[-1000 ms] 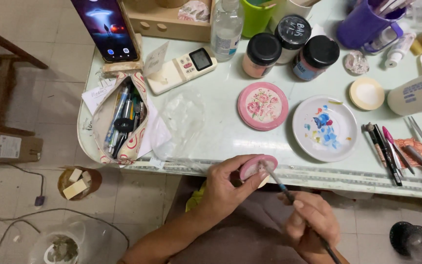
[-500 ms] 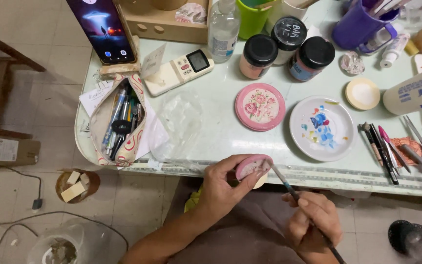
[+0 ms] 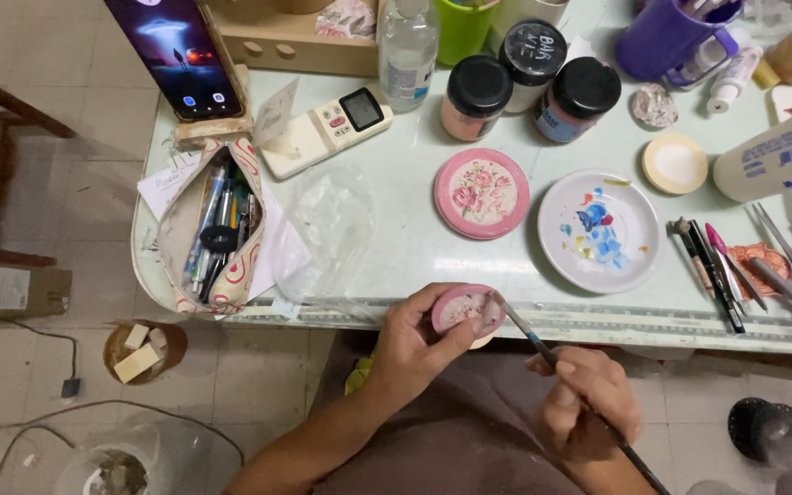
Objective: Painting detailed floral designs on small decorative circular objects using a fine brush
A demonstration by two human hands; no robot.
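At the table's near edge, the left hand (image 3: 414,344) is cupping a small round pink-rimmed disc (image 3: 466,309), seemingly light and wet-painted, by its rim while the right hand (image 3: 584,403) is pinching a thin, dark-handled paintbrush (image 3: 543,351) against it, near a paint-dabbed white plate (image 3: 603,231).

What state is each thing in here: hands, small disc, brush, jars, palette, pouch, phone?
left hand: gripping small pink disc
right hand: holding paintbrush, tip at disc
paint jars: lids on
white palette plate: smeared with blue paint
pencil pouch: open, full
phone: propped, screen lit
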